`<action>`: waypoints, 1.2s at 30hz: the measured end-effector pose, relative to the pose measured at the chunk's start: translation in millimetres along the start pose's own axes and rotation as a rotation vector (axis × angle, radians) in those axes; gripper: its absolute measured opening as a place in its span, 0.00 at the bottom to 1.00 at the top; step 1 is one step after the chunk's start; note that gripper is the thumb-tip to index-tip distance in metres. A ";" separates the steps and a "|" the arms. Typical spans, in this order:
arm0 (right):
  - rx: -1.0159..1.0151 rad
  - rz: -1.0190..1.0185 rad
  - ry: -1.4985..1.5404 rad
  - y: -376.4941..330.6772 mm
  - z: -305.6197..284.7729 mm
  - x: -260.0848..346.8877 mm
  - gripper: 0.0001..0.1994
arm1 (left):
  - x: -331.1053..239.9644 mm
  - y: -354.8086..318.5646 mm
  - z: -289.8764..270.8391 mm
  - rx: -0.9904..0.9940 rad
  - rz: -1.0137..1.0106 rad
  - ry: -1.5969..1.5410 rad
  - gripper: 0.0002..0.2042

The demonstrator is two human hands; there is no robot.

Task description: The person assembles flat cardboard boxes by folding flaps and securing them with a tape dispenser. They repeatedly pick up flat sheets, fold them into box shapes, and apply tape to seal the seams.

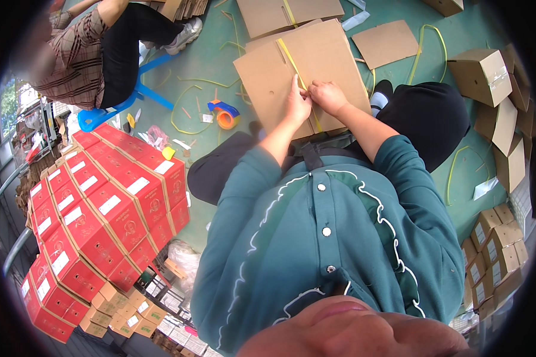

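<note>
Just above the middle of the frame, both hands meet on a bundle of flattened cardboard sheets (315, 65) that rests against the person's dark-trousered knees. A yellow plastic strap (289, 56) runs across the bundle from its upper edge down toward the hands. The left hand (296, 102) has its fingers drawn together, pinching at the strap where it crosses the cardboard; the right hand (326, 95) lies just beside it, fingers curled in a narrow grip on the same strap. The two hands touch or nearly touch.

To the left of the bundle, on the green floor (208, 65), lies a roll of orange tape in a blue dispenser (224, 114), among loose yellow strap ends. A stack of red cartons (107, 202) fills the left side of the frame. Another seated person in a plaid shirt (77, 56) is at the upper left, on a blue stool (116, 110). Small brown boxes (494, 89) are heaped along the right edge.
</note>
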State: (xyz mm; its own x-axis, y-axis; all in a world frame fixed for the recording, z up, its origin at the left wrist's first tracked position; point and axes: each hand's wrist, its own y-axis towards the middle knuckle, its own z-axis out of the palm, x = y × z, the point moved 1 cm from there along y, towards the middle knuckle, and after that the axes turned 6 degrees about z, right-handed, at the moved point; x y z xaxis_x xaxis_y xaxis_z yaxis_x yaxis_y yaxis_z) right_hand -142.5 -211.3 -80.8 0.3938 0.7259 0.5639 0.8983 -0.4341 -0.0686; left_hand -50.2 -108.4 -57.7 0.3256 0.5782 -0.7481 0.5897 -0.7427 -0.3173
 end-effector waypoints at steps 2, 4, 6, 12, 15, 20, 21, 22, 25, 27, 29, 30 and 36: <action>-0.056 -0.020 0.035 -0.3 -0.2 -1.5 0.07 | 10.2 4.8 1.8 -0.006 -0.029 -0.061 0.41; -0.064 -0.016 0.068 -0.5 0.0 -2.8 0.06 | 16.3 7.3 3.6 0.000 -0.062 -0.146 0.42; -0.089 0.011 0.091 -0.2 5.5 -4.1 0.06 | 18.3 9.9 4.4 0.007 -0.087 -0.131 0.43; -0.133 0.191 0.274 8.7 8.2 -10.4 0.06 | 8.7 12.6 0.8 0.036 -0.156 -0.137 0.44; -0.170 0.226 0.353 12.1 8.9 -9.5 0.08 | 5.7 10.6 -3.4 0.026 -0.175 -0.139 0.43; -0.107 0.420 0.531 25.4 -2.1 -19.5 0.10 | 14.8 7.6 -1.5 0.032 -0.164 -0.174 0.39; -0.094 0.415 0.513 25.8 -3.6 -18.3 0.10 | 16.2 8.1 -1.1 -0.002 -0.148 -0.154 0.37; -0.081 0.409 0.497 27.5 -4.3 -15.9 0.11 | 19.4 8.6 -1.7 -0.038 -0.132 -0.132 0.35; 0.123 0.455 0.619 31.5 -4.0 -11.6 0.11 | 22.5 7.9 -3.4 0.016 -0.146 -0.035 0.29; 0.205 0.509 0.691 30.1 -3.2 -10.6 0.12 | 15.0 3.2 -4.5 -0.007 -0.149 -0.084 0.23; 0.287 0.554 0.833 32.2 -1.9 -9.6 0.13 | 2.1 -0.5 -9.0 0.017 -0.136 -0.094 0.22; 0.327 0.570 0.940 36.5 0.0 -7.0 0.13 | 3.7 -0.3 -5.8 -0.029 -0.109 -0.082 0.18; 0.501 0.826 1.272 51.4 -4.8 6.9 0.15 | 16.1 5.2 -5.9 -0.022 -0.286 -0.319 0.14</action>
State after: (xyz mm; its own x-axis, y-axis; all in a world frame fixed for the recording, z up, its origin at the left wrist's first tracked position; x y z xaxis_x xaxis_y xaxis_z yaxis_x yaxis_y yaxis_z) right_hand -94.5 -231.2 -76.5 0.6016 -0.6174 0.5069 0.6017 -0.0671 -0.7959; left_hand -37.5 -101.0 -67.9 -0.0964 0.6238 -0.7756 0.6395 -0.5583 -0.5285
